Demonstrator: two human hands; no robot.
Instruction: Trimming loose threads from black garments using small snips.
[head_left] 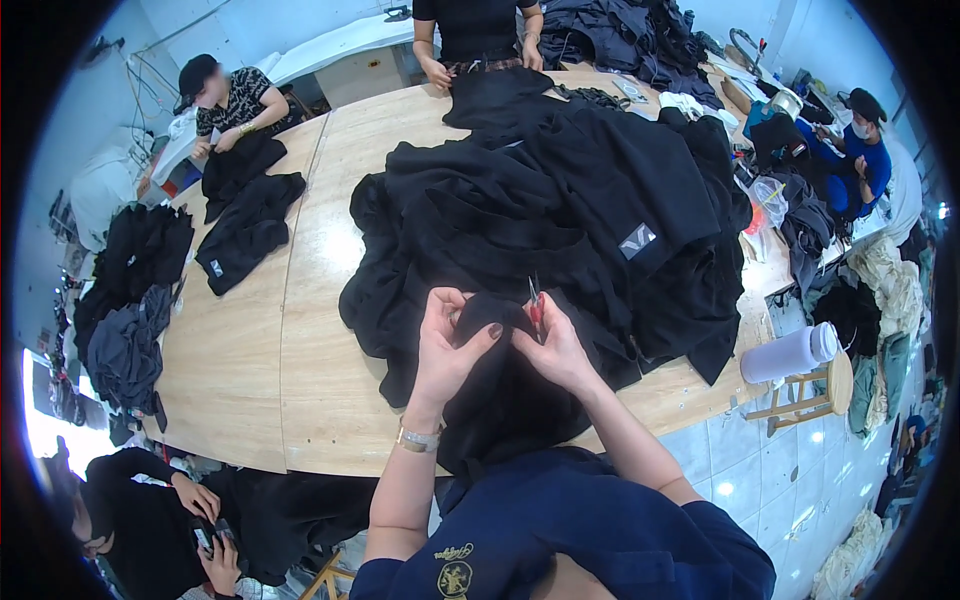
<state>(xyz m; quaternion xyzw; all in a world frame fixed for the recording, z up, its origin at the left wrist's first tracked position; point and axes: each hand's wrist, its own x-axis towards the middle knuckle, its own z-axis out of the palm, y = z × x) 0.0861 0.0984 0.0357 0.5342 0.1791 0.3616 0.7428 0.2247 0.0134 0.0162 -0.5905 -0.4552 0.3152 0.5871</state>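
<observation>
At the table's near edge I hold a black garment [495,312] between both hands. My left hand [447,340] is closed on the cloth, its thumb lying across the top. My right hand [556,343] pinches the cloth too and keeps small red-handled thread snips [537,310] in its fingers, the blades pointing away from me. The garment's lower part hangs toward my lap. Just beyond my hands lies a large heap of black garments [480,215]; one piece in it bears a small pale label [637,241].
The wooden table [235,370] carries more dark clothes [130,260] at its left end. People work at the far side, left, right and near left. A lilac bottle [790,354] stands by the right edge, near a wooden stool [815,395].
</observation>
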